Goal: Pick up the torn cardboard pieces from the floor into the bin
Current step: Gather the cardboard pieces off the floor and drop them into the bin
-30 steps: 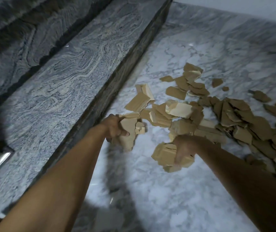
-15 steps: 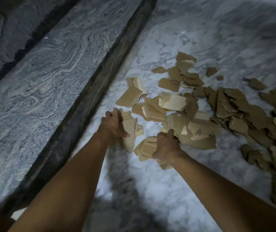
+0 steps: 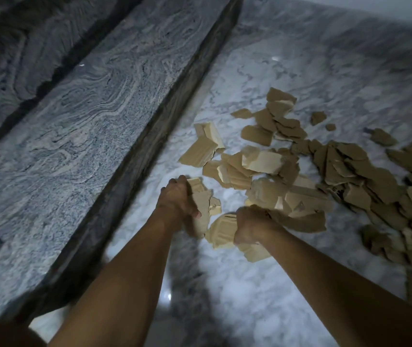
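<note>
We see 2 hands at the near edge of the cardboard pieces (image 3: 337, 176), which lie scattered over the white marble floor (image 3: 250, 284) and spread off to the right. Our left hand (image 3: 178, 201) is closed around a tall light piece (image 3: 201, 209), held upright just beside the dark edge of the grey stone step (image 3: 74, 136). Our right hand (image 3: 252, 225) is clenched around a bunch (image 3: 225, 231) of light pieces that sticks out on both sides of the fist, next to the pile.
</note>
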Demonstrator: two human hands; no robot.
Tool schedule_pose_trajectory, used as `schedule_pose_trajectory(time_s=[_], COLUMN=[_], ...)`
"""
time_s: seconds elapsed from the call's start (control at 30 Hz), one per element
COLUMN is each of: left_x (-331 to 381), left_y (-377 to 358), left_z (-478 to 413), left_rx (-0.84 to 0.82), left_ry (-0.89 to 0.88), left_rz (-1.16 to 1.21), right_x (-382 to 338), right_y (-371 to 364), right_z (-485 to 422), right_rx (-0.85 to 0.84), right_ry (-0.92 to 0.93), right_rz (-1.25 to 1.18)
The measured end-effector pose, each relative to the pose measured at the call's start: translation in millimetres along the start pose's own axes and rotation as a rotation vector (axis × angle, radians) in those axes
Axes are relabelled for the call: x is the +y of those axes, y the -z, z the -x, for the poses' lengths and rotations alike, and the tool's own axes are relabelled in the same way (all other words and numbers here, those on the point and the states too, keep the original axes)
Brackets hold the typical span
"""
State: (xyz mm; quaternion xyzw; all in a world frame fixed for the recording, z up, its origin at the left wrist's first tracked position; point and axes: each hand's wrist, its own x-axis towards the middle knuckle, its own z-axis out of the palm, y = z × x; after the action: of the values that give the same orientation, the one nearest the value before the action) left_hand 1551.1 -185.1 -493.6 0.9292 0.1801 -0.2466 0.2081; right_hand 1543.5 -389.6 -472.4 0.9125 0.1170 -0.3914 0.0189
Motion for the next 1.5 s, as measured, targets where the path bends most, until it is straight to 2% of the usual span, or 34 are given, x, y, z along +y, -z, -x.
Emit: schedule_pose_trajectory(time_s=[0.13, 0.23, 0.33, 0.43, 0.57, 0.63, 0.7, 0.73, 0.83, 0.9, 1.1, 1.23, 1.3, 1.4, 1.5], left_x=[-3.9, -3.5, 1.6, 11.2, 22.9, 27.6, 30.6, 31.0, 29.2, 28.0, 27.7, 40.3, 58.1, 90.7, 137.6], left_y=[3.4, 7.8, 9.6, 12.0, 11.8, 5.5, -2.2, -5.2, -8.9, -11.3, -19.2, 3.7, 26.7, 60.7, 70.6], left_z=[-5.3, -3.7, 1.5, 0.3, 13.3, 17.9, 14.9, 11.3, 2.3, -1.3, 4.1, 15.1, 9.5, -14.6, -30.8], left_rx=[-0.052, -0.015, 0.040, 0.077, 0.333, 0.377, 0.320, 0.285, 0.224, 0.199, 0.239, 0.246, 0.210, 0.134, 0.008], left_ry=[0.018, 0.016, 0.025, -0.010, -0.096, -0.104, -0.089, -0.080, -0.051, -0.032, 0.010, 0.147, 0.201, 0.184, 0.070], left_rz=[0.079, 0.009, -0.103, -0.167, -0.073, -0.100, -0.151, -0.164, -0.176, -0.186, -0.082, 0.068, 0.116, 0.116, 0.051], right_x=[6.8, 15.9, 15.6, 15.7, 22.0, 26.4, 37.2, 44.6, 70.1, 87.1, 104.7, 107.7, 117.6, 142.3, 176.0], right_y=[19.7, 13.5, -9.7, -23.7, -18.1, -4.3, 22.2, 40.5, 98.2, 119.2, 92.6, 81.7, 84.7, 110.2, 144.2], right_z=[-3.7, -5.6, 0.5, -0.3, -3.0, -1.7, -6.8, -12.5, -41.0, -64.2, -89.8, -72.2, -63.6, -45.8, -31.8], right_rx=[-0.095, -0.132, -0.006, 0.128, 0.101, -0.017, -0.119, -0.119, 0.022, 0.144, 0.289, 0.443, 0.465, 0.303, 0.293], right_ry=[0.024, -0.033, -0.090, -0.061, 0.002, 0.083, 0.183, 0.204, 0.211, 0.184, 0.215, 0.231, 0.300, 0.412, 0.328], right_rz=[0.076, 0.041, 0.056, -0.107, -0.129, -0.051, -0.017, -0.045, -0.190, -0.156, 0.065, 0.140, 0.064, -0.258, -0.469])
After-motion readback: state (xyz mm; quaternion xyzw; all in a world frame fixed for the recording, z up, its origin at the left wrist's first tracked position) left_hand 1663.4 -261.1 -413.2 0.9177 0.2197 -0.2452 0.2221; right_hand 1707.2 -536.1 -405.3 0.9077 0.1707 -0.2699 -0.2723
